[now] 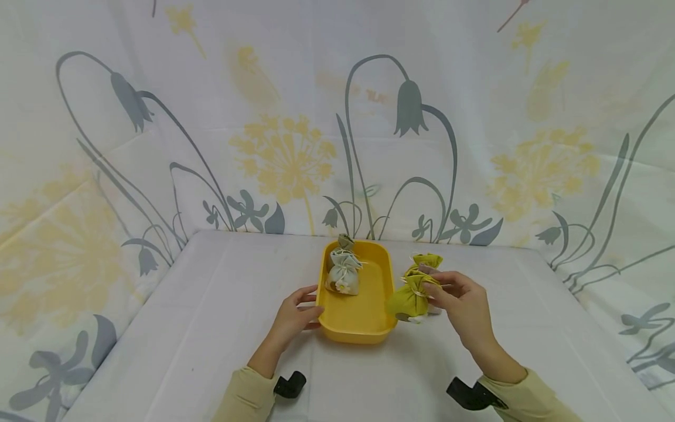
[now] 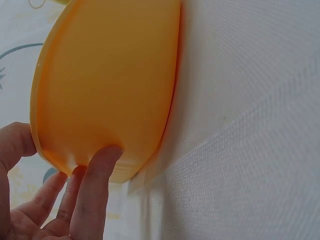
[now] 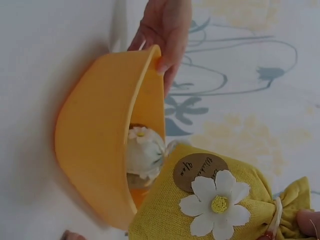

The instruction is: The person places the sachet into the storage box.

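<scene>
My left hand (image 1: 296, 312) holds the near left side of a yellow plastic tub (image 1: 354, 338), thumb at the rim and fingers against the outer wall (image 2: 110, 85). Inside the tub, a pale drawstring pouch (image 1: 344, 274) with a small white flower leans by the left wall, an olive-topped pouch (image 1: 345, 241) behind it. Just off the tub's right rim, my right hand (image 1: 466, 305) pinches a yellow-green drawstring pouch (image 1: 408, 300) by its tied neck. A white cloth flower (image 3: 215, 204) and a round brown label decorate it. Another yellow-green gathered top (image 1: 428, 259) shows behind it, its body mostly hidden.
The tub stands on a table with a white cloth (image 1: 221, 281). A pale curtain (image 1: 474, 47) printed with grey and yellow flowers hangs behind and at both sides. Black straps (image 1: 290, 385) sit at both wrists over beige sleeves (image 1: 245, 394).
</scene>
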`<control>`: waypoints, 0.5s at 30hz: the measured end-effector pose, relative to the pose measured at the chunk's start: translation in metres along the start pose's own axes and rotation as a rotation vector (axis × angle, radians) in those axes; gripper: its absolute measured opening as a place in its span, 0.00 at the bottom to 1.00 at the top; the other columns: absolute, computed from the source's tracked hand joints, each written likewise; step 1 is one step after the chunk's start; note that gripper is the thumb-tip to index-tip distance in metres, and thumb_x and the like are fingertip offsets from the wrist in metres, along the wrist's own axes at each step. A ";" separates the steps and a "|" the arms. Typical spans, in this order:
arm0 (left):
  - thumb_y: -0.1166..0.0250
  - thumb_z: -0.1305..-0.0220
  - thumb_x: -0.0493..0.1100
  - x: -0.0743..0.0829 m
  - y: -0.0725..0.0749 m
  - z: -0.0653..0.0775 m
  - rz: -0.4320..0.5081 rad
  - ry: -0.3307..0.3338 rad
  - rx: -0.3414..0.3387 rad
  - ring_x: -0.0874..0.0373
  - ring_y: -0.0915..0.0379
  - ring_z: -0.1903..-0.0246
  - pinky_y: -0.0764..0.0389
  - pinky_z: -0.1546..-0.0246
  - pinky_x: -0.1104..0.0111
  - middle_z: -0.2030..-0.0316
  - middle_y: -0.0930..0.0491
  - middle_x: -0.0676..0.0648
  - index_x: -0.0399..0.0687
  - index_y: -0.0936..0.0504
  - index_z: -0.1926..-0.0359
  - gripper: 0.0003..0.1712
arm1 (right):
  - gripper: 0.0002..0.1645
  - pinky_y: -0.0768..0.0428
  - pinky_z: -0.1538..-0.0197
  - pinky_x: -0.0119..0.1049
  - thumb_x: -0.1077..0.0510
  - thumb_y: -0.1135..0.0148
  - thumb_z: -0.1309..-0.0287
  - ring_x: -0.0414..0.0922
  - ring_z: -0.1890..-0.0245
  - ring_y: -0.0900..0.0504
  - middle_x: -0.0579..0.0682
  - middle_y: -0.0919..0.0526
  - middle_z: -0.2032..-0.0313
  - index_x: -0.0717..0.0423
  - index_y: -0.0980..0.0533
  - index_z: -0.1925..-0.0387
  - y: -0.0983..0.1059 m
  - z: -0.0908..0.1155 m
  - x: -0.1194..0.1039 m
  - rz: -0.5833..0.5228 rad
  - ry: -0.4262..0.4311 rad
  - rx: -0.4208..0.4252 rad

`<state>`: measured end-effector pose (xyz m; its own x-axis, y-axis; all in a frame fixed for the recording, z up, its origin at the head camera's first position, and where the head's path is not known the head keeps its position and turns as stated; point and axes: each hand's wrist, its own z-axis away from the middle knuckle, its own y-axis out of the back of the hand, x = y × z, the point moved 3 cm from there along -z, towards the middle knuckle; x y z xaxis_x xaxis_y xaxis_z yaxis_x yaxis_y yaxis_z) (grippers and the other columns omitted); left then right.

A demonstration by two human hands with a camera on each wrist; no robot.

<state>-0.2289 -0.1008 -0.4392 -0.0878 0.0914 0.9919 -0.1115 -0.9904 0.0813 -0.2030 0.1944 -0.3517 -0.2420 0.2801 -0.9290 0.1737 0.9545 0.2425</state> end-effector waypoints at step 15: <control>0.38 0.41 0.35 -0.012 0.000 -0.007 0.000 0.010 0.019 0.46 0.24 0.56 0.18 0.63 0.57 0.47 0.30 0.34 0.38 0.34 0.37 0.31 | 0.15 0.17 0.63 0.37 0.63 0.34 0.47 0.45 0.68 0.20 0.58 0.21 0.64 0.70 0.23 0.59 -0.044 -0.015 -0.003 -0.048 -0.090 -0.116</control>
<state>-0.2344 -0.1016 -0.4515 -0.0976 0.0921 0.9909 -0.0931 -0.9922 0.0831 -0.2242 0.1530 -0.3553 -0.1599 0.2289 -0.9602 0.0516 0.9733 0.2235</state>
